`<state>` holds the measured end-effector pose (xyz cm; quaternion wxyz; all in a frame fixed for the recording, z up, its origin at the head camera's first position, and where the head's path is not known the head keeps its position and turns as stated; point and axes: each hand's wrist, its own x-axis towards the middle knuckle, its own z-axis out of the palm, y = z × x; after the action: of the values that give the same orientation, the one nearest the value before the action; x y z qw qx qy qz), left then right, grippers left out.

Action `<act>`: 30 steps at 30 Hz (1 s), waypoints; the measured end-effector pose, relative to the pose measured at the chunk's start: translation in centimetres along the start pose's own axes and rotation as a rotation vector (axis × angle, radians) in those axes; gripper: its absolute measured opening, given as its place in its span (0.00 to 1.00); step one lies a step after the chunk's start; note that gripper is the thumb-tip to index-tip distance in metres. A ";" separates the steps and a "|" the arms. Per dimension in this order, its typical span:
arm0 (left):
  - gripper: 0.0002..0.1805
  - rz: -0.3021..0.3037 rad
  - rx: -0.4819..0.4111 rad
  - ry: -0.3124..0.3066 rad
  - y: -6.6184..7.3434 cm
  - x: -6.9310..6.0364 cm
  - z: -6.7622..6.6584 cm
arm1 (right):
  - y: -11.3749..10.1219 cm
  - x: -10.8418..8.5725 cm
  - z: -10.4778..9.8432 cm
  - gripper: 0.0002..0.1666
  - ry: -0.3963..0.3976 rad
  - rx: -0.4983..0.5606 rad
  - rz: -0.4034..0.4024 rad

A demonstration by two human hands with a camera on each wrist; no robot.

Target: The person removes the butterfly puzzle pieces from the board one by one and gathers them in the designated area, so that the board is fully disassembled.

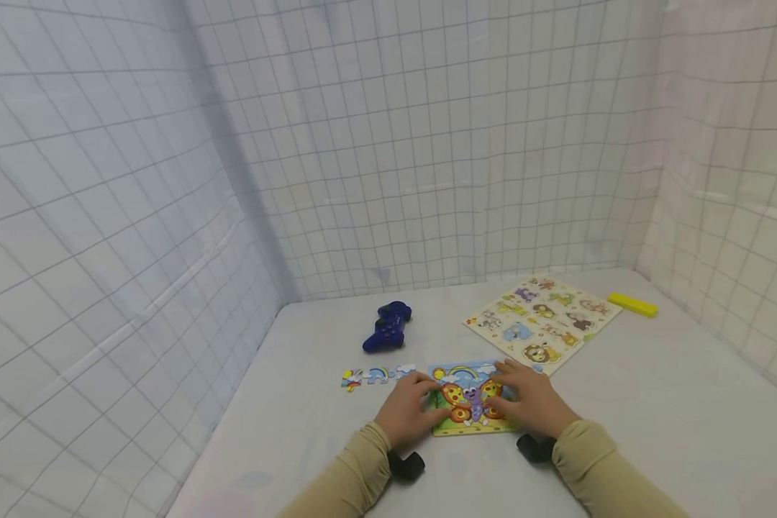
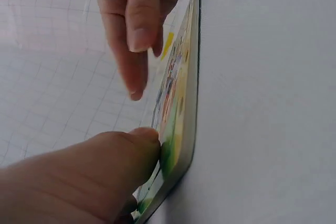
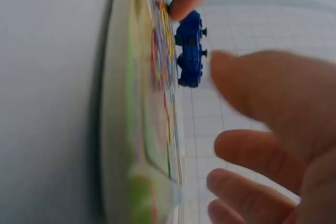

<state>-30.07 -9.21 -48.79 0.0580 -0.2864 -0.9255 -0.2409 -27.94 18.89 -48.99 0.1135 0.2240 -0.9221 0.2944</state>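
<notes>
A butterfly jigsaw puzzle board [image 1: 471,394] lies flat on the white table in the head view. My left hand [image 1: 409,410] is at its left side, thumb [image 2: 144,136] touching the picture in the left wrist view. My right hand [image 1: 536,400] is over the board's right side, its fingers spread. In the right wrist view, the right thumb and fingers [image 3: 247,150] stand apart from the board with nothing between them. Left of the board lie loose puzzle pieces: one with a sun [image 1: 352,379], one with a rainbow [image 1: 378,375] and one with a cloud [image 1: 404,370].
A dark blue game controller [image 1: 388,327] lies behind the loose pieces. At the back right is a larger animal puzzle board [image 1: 544,320], with a yellow bar [image 1: 632,304] beside it. A small blue piece [image 1: 537,368] shows near my right hand. Grid-patterned curtains [image 1: 427,144] surround the table.
</notes>
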 end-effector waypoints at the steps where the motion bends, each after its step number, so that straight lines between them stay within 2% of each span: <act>1: 0.27 -0.003 -0.010 0.001 -0.1 0.1 0.0 | -0.3 0.0 0.1 0.29 0.000 0.021 -0.043; 3: 0.26 -0.011 -0.028 0.003 -0.2 0.2 0.0 | -0.8 0.1 0.4 0.33 -0.042 0.057 -0.087; 5: 0.25 -0.024 -0.044 0.004 -0.2 0.4 0.1 | -1.2 0.1 0.7 0.36 -0.125 0.083 -0.093; 8: 0.23 -0.042 -0.063 0.004 -0.2 0.5 0.1 | -1.4 0.3 1.0 0.42 -0.235 0.078 -0.057; 10: 0.22 -0.054 -0.067 0.007 -0.3 0.7 0.2 | -1.5 0.4 1.0 0.44 -0.277 0.068 -0.038; 16: 0.20 -0.058 -0.060 0.020 -0.2 0.8 0.2 | -2.1 0.3 1.0 0.44 -0.309 0.054 -0.033; 24: 0.21 -0.035 0.034 0.014 0.0 0.9 -0.2 | -2.3 0.3 1.2 0.43 -0.317 0.044 -0.007; 30: 0.22 -0.040 0.015 0.009 0.0 1.0 -0.2 | -2.1 0.3 1.3 0.43 -0.320 0.035 -0.010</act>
<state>-30.93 -8.79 -48.34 0.0595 -0.2664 -0.9326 -0.2362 -27.28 16.45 -48.90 -0.0375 0.2745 -0.9220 0.2703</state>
